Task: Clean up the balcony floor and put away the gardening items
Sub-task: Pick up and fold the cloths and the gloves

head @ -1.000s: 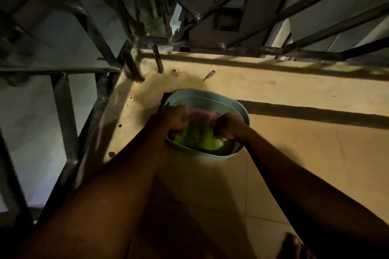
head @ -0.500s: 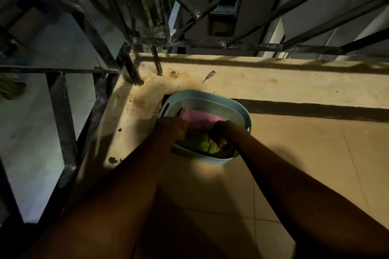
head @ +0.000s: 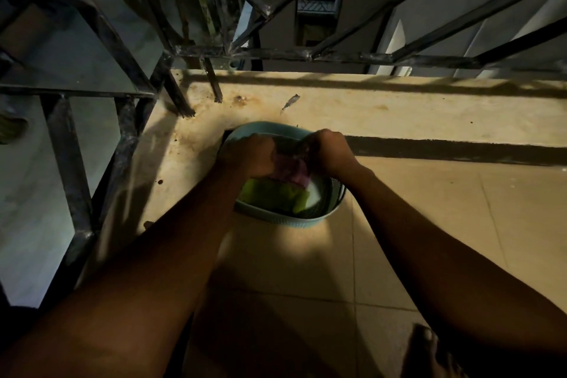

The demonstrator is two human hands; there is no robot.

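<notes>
Clutching the pink cloth [head: 291, 167] over the blue basket [head: 288, 218] by the railing [head: 276, 54], both hands [head: 251, 155] [head: 333, 152] kept a clenched grip — a tug could have tipped the basket or flung cloth through the bars.

Basket [head: 285, 219] sits on the floor [head: 429, 224], in the corner against the ledge [head: 399, 110]. Railing [head: 276, 54] stands on the ledge, behind and left of basket. Two cloths in the basket: one [head: 291, 170] behind the other [head: 270, 195]. Left hand [head: 251, 155] and right hand [head: 329, 152] over the basket.
</notes>
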